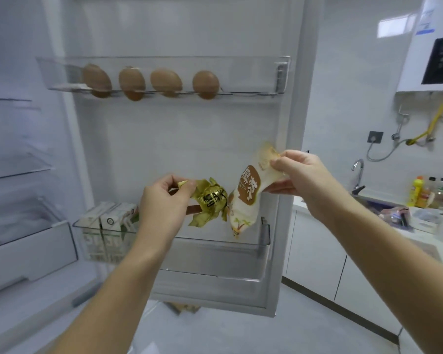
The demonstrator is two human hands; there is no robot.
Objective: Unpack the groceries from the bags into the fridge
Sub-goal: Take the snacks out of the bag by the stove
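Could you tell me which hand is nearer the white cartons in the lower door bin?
Left. The left hand, pinching a gold foil packet, is right beside the white cartons; the right hand is farther off, holding a white pouch.

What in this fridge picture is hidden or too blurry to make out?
Head view:
- Cartons: partly hidden by the left hand holding the gold packet.
- Brown object: cut off by the fridge door's lower edge.
- Countertop bottles: too small, blurred.
- White pouch: small print blurred.
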